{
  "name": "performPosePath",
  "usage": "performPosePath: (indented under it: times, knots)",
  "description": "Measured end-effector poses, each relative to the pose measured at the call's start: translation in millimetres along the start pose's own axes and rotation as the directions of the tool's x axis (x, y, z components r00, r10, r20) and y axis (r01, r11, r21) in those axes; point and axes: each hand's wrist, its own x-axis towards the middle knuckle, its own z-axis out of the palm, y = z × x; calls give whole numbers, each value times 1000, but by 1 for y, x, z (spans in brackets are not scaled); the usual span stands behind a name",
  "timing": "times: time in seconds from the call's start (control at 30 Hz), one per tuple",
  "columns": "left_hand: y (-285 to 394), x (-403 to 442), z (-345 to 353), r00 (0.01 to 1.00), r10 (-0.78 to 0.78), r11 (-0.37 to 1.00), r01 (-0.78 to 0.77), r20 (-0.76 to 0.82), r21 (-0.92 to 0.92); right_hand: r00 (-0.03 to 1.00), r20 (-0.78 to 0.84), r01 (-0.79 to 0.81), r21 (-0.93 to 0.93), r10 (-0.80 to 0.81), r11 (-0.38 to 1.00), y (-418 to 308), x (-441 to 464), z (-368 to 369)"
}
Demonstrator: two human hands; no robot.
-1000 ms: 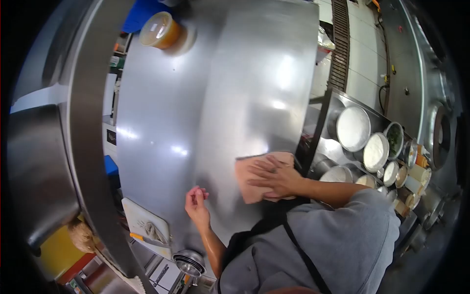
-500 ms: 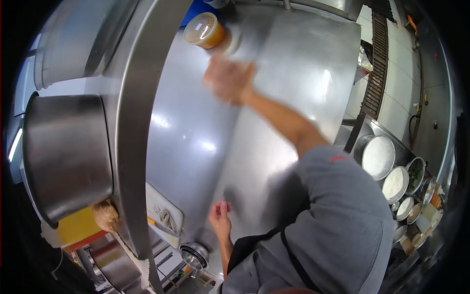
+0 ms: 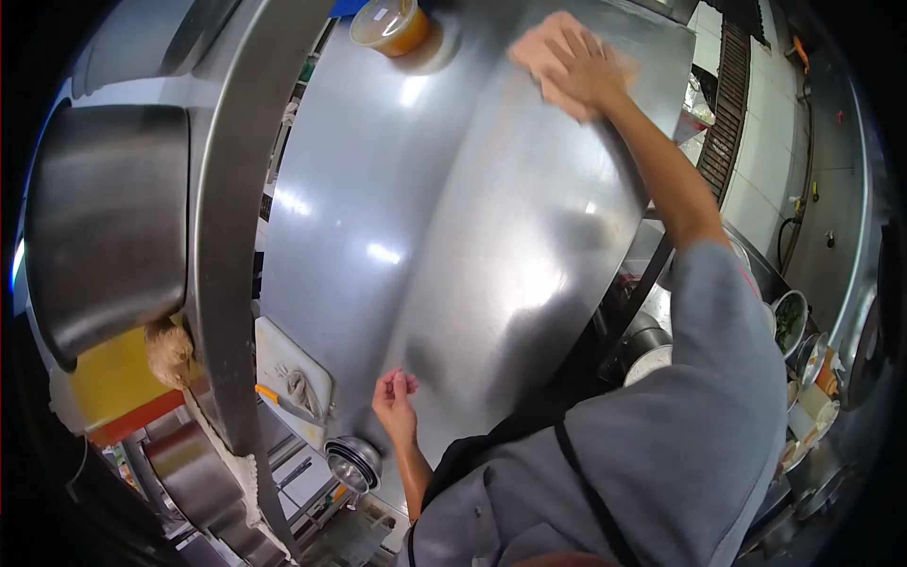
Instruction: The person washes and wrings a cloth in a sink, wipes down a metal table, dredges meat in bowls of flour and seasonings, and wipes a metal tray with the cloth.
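Note:
Far out on the steel table (image 3: 378, 189), my right hand (image 3: 590, 77) presses a pink cloth (image 3: 548, 47) flat against the surface, fingers spread over it. Close to my body, my left hand (image 3: 395, 392) hovers with its fingers curled in, and nothing shows in it. Below it is a stack of metal bowls (image 3: 353, 463). A clear lidded tub (image 3: 389, 26) of orange contents stands at the far left of the table.
A white cutting board (image 3: 293, 378) with a crumpled grey cloth (image 3: 302, 392) and an orange-handled knife (image 3: 267, 393) lies at left. A steel shelf (image 3: 222, 208) bearing a large pot (image 3: 109, 208) runs along the left. Several food containers (image 3: 790, 321) stand at right.
My right hand has swept right and farther out, and the pink cloth beneath it now shows clearly. My left hand stays curled near my body. The view has shifted slightly.

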Motion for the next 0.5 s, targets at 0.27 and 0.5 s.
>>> performPosePath:
  times: [0.27, 0.5]
  knots:
    - [46, 38, 41, 982, 175, 983, -169, 73, -76, 474, 481, 189, 762, -737, 619, -231, -214, -187]
    - [0, 3, -25, 992, 115, 988, -108, -57, 111, 931, 121, 338, 61, -343, 939, -35, -72, -33]
